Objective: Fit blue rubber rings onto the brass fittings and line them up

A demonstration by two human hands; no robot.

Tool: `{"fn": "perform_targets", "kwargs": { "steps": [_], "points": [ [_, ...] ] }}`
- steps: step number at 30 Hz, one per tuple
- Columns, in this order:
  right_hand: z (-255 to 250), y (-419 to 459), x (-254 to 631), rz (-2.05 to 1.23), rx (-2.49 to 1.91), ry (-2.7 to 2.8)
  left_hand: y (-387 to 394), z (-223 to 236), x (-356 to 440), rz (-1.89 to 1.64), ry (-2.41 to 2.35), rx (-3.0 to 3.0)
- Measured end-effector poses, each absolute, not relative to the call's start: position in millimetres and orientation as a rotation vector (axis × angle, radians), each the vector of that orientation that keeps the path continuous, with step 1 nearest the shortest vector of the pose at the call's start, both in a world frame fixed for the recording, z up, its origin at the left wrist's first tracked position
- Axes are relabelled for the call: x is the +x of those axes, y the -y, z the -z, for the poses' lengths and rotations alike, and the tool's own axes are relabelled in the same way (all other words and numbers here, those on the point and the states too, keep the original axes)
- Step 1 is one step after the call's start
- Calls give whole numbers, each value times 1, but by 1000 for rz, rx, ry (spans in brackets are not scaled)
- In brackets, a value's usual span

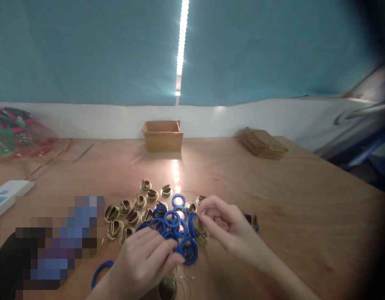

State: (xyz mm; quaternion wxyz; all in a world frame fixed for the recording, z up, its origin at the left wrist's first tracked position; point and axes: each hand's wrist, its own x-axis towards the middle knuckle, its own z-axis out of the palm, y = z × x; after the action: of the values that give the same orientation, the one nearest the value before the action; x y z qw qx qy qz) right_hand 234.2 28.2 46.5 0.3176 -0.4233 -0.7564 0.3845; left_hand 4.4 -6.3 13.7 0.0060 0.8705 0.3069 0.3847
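No readable text, label, brand, number or sign anywhere in view

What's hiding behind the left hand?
Past the left hand you can see some blue rings and several gold-coloured metal pieces. Whatever the hand itself covers is hidden, so I can't tell what's there.

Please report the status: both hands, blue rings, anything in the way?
Left hand over the blue rings, grip unclear. Right hand at a tilted gold cap, grip unclear. Rings piled, overlapping. Other gold caps crowd the pile's left side.
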Motion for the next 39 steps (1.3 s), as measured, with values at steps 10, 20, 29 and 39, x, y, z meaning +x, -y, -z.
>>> {"fn": "perform_targets", "kwargs": {
  "steps": [10, 20, 29, 39],
  "points": [
    [-18, 2, 196, -907, -937, 1909, 11, -12, 11, -1102, -1116, 2694],
    [-23, 8, 201, -990, -782, 1999, 13, -3, 8, -950, -1041, 2158],
    [-14, 4, 201, -720, -812, 2014, 16, -3, 5, -1036, -1063, 2066],
    [-7, 7, 199, -530, -769, 1959, 15, -3, 8, -1131, -997, 2174]
  ]
}}
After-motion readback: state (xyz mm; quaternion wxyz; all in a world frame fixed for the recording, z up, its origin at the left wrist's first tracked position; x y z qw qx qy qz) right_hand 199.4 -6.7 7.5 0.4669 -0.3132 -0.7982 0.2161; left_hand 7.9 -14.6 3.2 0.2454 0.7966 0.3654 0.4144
